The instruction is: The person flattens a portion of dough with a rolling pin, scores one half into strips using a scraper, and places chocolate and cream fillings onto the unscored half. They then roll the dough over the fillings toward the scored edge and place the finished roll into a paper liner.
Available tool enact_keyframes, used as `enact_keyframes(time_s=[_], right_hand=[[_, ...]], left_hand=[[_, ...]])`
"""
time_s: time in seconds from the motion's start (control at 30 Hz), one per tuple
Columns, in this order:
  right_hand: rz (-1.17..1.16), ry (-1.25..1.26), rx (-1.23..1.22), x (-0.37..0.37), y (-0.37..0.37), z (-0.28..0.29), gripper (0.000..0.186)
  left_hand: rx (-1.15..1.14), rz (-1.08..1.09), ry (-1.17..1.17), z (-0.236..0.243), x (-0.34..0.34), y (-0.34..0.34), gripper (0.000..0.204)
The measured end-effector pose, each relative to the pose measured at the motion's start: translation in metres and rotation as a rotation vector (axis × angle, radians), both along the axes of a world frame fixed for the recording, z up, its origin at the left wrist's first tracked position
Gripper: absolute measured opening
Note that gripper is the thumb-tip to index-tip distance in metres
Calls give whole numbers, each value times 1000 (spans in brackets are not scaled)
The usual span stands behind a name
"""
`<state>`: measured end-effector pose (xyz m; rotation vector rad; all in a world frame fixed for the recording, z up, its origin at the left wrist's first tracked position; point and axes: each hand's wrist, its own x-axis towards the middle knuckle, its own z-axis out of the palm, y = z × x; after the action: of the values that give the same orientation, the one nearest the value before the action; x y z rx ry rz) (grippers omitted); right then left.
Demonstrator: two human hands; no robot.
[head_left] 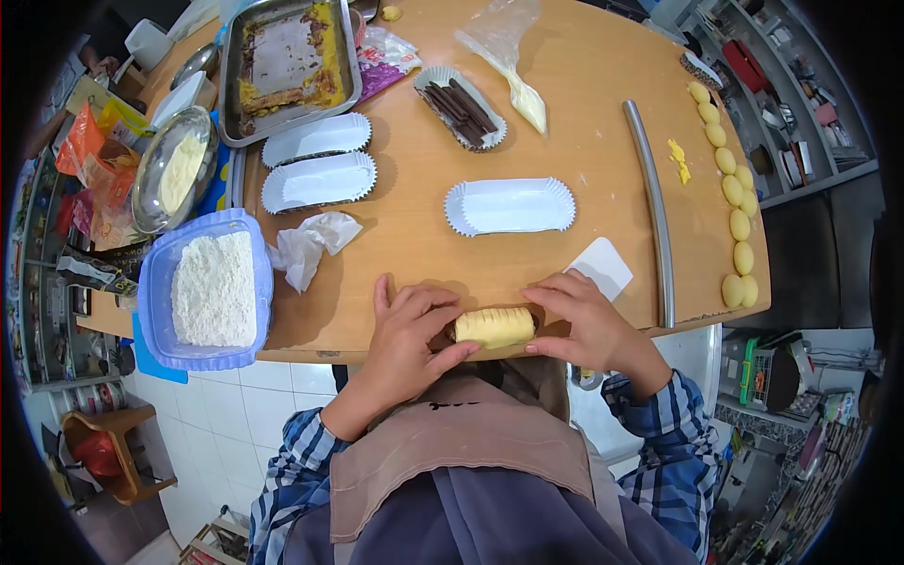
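Observation:
At the table's near edge lies a pale yellow dough roll [494, 327] with short slits across its top and a dark filling at its ends. My left hand [403, 341] grips its left end between thumb and fingers. On the other end, the thumb and fingers of my right hand [591, 325] close in the same way. Just beyond my right hand is a white dough scraper [601, 266]. An empty white fluted paper loaf case [510, 206] sits ahead of the roll. Farther off, another paper case [496, 139] holds dark chocolate sticks [459, 109].
A metal rod [650, 207] lies to the right, beside yellow scraps [679, 162] and a row of dough balls [733, 191]. Leftward are a blue tub of flour [264, 282], crumpled paper [315, 247], paper cases [320, 182], a metal bowl [151, 179] and a messy baking tray [350, 56]. A piping bag [508, 66] lies at the back.

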<state>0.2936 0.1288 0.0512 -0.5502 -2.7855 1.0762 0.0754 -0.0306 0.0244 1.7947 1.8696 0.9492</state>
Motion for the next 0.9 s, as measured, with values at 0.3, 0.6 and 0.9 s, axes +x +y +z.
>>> enact_keyframes(time_s=[0.3,0.6,0.9], right_hand=[[-18,19,-5,-4,-11,-14,45],[-82,208,41,4,-36,-27,47],[-98,90,34,-1,-42,-11,49]], left_hand=[[-13,-41,13,4,6,-3,34],[97,-102,89,-6,13,-13,38],[209,-125,68,-8,17,-13,62]])
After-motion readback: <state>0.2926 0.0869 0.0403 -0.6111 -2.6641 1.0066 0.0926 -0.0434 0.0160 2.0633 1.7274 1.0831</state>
